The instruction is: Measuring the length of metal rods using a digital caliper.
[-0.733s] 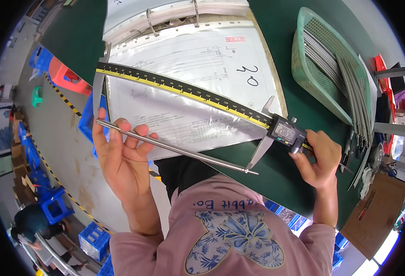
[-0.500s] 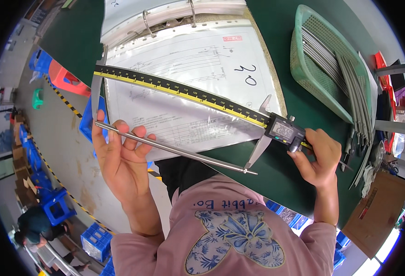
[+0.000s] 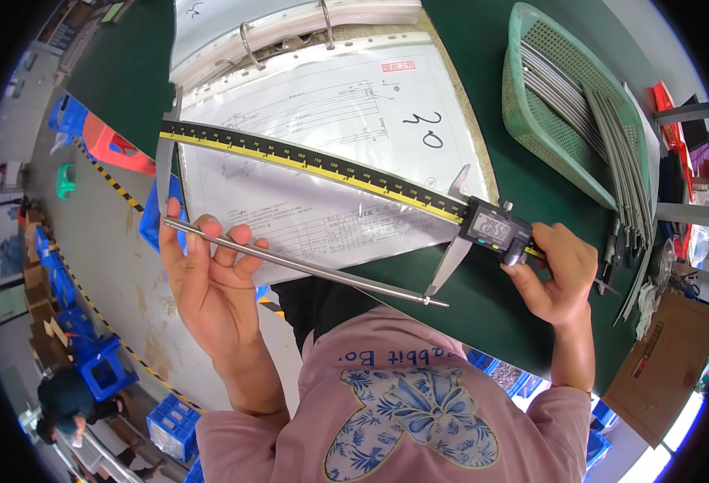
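- Head view: a dark green work surface (image 3: 531, 201) stands in a workshop, with a grey floor and blue crates (image 3: 169, 427) off to the person's left and another person (image 3: 73, 398) bent over low at the left edge.
- An open ring binder (image 3: 290, 32) lies on the surface, its top sheet a technical drawing (image 3: 330, 153) in a clear sleeve; a green plastic basket (image 3: 531, 105) holding long thin metal rods sits to the right.
- Since the earlier pictures, little has moved: the thin steel rod (image 3: 306, 270) and the long digital caliper (image 3: 330, 169) keep the same pose, only slightly shifted in the picture. The caliper's jaws meet the rod at its two ends, so I judge the measuring has settled and the display can be read.
- The left hand (image 3: 206, 282) is closed around the rod near its left end, fingers curled over it, also by the caliper's fixed jaw.
- The right hand (image 3: 556, 274) is clamped on the caliper's sliding display head, thumb at the wheel.
- The rod's long axis runs left to right, sloping down toward the person's right, its tip over the surface's near edge; the caliper beam lies roughly parallel above it.
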A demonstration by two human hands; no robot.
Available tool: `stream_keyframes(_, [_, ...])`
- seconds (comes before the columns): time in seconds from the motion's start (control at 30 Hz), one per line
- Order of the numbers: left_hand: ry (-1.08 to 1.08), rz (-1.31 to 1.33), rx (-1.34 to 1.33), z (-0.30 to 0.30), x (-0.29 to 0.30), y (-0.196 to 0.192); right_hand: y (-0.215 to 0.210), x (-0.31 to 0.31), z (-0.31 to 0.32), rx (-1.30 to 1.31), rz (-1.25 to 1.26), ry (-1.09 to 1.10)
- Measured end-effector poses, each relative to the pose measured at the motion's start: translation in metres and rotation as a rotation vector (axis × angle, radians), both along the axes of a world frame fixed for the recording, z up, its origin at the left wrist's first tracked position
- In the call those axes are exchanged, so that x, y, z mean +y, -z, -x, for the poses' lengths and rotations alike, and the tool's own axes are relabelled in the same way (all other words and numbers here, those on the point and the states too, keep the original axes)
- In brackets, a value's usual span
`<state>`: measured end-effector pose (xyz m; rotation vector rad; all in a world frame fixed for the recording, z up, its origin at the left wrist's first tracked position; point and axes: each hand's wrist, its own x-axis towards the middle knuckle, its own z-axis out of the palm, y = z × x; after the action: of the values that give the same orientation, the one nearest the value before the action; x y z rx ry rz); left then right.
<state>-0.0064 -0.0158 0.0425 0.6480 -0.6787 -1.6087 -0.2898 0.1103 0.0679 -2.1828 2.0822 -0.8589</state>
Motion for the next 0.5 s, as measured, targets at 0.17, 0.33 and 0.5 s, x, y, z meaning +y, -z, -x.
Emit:
stream_keyframes(0.17, [0.004, 0.002, -0.001, 0.0002, -0.0001, 0.0003, 0.0006, -0.0002, -0.0002, -0.004, -0.005, 0.009])
stream_keyframes(0.33, [0.018, 0.003, -0.021, 0.0004, 0.0004, 0.0019, 0.0004, 0.0008, -0.0005, 0.020, -0.012, 0.036])
stream_keyframes(0.5, [-0.001, -0.009, -0.064, -0.0047, 0.0000, 0.0062, 0.0048, 0.0006, -0.0007, 0.039, -0.006, 0.035])
